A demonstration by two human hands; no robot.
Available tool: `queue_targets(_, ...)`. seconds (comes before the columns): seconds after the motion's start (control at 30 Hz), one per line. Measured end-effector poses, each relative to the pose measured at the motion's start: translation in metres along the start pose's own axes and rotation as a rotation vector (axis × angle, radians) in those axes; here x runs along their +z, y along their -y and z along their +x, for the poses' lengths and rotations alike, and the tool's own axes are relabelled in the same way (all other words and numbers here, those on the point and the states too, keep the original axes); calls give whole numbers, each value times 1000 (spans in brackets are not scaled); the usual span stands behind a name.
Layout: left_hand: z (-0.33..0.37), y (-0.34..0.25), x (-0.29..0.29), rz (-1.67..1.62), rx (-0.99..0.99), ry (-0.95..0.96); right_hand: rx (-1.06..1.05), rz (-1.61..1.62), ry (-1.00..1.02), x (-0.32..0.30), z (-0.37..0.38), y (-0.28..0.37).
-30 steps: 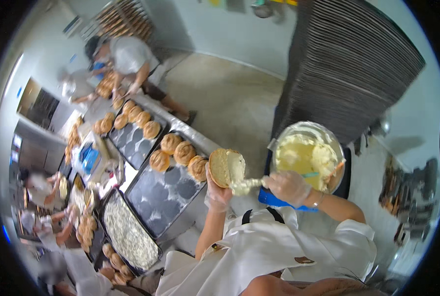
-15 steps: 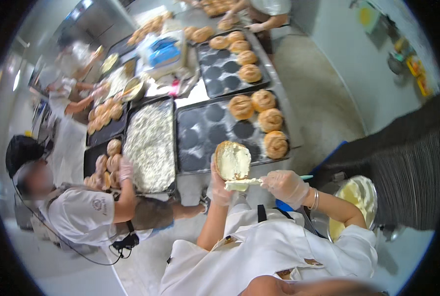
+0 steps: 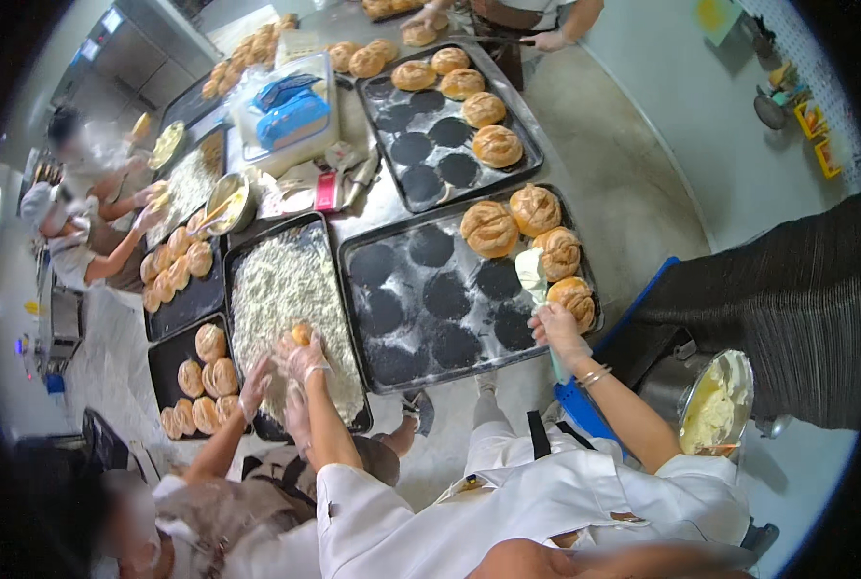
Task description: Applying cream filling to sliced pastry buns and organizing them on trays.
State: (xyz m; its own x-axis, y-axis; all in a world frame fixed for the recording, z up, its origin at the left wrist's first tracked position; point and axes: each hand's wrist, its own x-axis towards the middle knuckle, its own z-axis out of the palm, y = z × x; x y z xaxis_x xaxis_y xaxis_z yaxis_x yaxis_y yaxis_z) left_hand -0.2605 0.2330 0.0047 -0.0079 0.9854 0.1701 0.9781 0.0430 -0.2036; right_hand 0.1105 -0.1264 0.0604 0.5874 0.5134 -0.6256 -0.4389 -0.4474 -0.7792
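1. From my remote station, I saw the hands part: the left hand (image 3: 303, 357) had swung away from the spatula (image 3: 530, 271), down to the tray of white flakes (image 3: 278, 275).
2. A golden bread piece (image 3: 301, 334) showed at its fingers there, mostly hidden; I could not tell whether they gripped or only pressed it.
3. That meant spreading had paused; any creamed face was out of my sight.
4. The right hand (image 3: 559, 330) had its fingers closed round the spatula's pale green handle, the cream-coated blade beside the four buns (image 3: 489, 229) on the dark baking tray (image 3: 392, 365).
5. A co-worker's gloved hand (image 3: 255, 386) was just beside the left one.
6. The cream (image 3: 708, 415) sat in its metal bowl, near the right forearm.
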Motion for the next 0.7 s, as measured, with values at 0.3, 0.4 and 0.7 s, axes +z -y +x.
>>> queue_targets(0.3, -21, -297, -43, -1283, 568, 605, -129, 233, -253, 67, 142, 21)
queue_targets(0.4, -22, -374, -18, -1361, 449, 811, -223, 36, -394, 104, 191, 7)
queue_targets(0.7, -106, -326, -132, -1690, 168, 1174, -290, 47, -267, 54, 69, 46)
